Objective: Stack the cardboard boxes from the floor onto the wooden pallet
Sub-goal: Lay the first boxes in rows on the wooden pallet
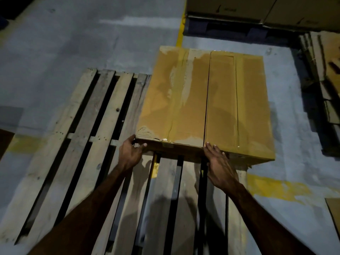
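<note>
A large flat cardboard box (206,103), taped along its top, lies on the far right part of the wooden pallet (95,137). My left hand (130,153) grips the box's near left corner, thumb on the front edge and fingers curled round the side. My right hand (220,166) lies against the box's near edge with fingers straight, the fingertips touching the top rim near the centre seam. The box's right side reaches the pallet's right edge.
Grey concrete floor with yellow painted lines (276,188) surrounds the pallet. More cardboard boxes (239,8) sit on a dark pallet at the back. Flattened cardboard (325,70) is piled at the right, and another piece (334,208) lies at the right edge.
</note>
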The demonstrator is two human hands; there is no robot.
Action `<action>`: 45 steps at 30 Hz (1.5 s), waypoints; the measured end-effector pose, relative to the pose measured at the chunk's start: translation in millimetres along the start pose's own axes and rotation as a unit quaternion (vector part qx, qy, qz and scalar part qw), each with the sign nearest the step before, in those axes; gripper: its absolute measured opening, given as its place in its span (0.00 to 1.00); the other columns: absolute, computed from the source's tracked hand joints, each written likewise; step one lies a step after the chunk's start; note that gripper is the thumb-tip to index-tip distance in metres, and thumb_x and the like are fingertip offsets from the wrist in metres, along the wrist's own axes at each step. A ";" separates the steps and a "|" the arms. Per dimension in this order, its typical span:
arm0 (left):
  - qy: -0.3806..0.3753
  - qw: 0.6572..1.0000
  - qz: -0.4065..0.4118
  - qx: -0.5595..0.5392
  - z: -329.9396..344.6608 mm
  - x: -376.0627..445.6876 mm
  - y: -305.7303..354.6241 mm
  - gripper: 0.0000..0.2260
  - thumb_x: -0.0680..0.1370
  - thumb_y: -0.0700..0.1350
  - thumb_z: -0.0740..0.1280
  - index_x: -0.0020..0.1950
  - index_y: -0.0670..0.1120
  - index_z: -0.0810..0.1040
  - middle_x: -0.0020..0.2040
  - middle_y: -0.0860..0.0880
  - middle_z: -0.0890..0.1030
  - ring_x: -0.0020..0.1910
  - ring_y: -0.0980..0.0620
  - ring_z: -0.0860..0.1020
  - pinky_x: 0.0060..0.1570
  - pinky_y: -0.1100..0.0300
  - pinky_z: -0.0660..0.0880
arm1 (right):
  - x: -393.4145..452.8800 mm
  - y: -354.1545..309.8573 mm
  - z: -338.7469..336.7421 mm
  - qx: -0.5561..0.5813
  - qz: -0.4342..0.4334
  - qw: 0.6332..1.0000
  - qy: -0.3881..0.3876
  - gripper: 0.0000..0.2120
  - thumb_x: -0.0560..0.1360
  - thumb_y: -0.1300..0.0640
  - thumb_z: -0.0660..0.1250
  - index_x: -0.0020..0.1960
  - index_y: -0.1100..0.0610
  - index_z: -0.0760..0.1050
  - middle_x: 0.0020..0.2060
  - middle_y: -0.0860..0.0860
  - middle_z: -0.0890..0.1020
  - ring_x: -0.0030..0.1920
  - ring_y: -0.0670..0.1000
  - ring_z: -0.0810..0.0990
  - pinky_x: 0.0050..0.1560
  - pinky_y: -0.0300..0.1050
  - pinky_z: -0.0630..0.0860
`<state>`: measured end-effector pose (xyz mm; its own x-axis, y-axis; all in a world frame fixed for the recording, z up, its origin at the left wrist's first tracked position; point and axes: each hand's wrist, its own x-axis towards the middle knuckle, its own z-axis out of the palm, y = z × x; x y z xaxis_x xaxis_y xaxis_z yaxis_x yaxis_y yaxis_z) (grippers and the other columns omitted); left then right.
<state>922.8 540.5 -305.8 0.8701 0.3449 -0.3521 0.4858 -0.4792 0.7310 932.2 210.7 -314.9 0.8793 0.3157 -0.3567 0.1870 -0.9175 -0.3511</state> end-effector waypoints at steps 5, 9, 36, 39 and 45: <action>-0.023 0.999 -0.048 0.009 -9.3 -31.5 13.2 0.28 0.80 0.46 0.74 0.78 0.42 0.71 0.71 0.39 0.78 0.70 0.39 0.77 0.66 0.51 0.73 | -31.6 -11.7 -13.4 0.046 0.014 0.998 -0.043 0.37 0.83 0.37 0.52 0.86 0.56 0.53 0.85 0.50 0.52 0.85 0.54 0.51 0.82 0.59 0.55; -0.070 0.996 -0.042 0.023 -22.0 -74.0 36.4 0.30 0.79 0.46 0.76 0.79 0.42 0.70 0.71 0.40 0.78 0.71 0.40 0.77 0.63 0.57 0.72 | -69.6 -28.4 -32.5 0.114 0.055 0.991 -0.032 0.33 0.85 0.45 0.60 0.85 0.58 0.57 0.84 0.51 0.58 0.84 0.55 0.56 0.81 0.52 0.61; -0.078 0.994 0.000 -0.083 -154.2 -451.6 222.5 0.26 0.81 0.53 0.73 0.77 0.49 0.75 0.72 0.50 0.79 0.66 0.52 0.79 0.63 0.56 0.78 | -389.8 -146.0 -231.6 0.368 0.166 0.912 0.076 0.27 0.83 0.53 0.69 0.80 0.51 0.68 0.78 0.51 0.71 0.78 0.54 0.69 0.76 0.55 0.70; -0.084 0.993 0.014 -0.080 -164.1 -465.9 225.4 0.27 0.81 0.55 0.73 0.78 0.48 0.74 0.72 0.49 0.79 0.67 0.50 0.79 0.62 0.57 0.77 | -402.1 -166.3 -240.3 0.382 0.161 0.906 0.089 0.27 0.83 0.53 0.69 0.81 0.52 0.68 0.79 0.50 0.71 0.78 0.54 0.69 0.76 0.54 0.70; -0.071 0.993 0.016 -0.091 -182.1 -498.4 222.9 0.27 0.81 0.55 0.72 0.78 0.47 0.74 0.73 0.49 0.78 0.68 0.49 0.78 0.61 0.58 0.74 | -429.1 -199.1 -244.1 0.362 0.144 0.917 0.088 0.28 0.83 0.51 0.69 0.81 0.53 0.67 0.79 0.50 0.70 0.78 0.54 0.70 0.76 0.55 0.70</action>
<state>582.2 408.6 139.1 0.8940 0.2076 -0.3970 0.4460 -0.3303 0.8318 624.6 198.9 119.3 0.9152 -0.0167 -0.4027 -0.3484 -0.5352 -0.7696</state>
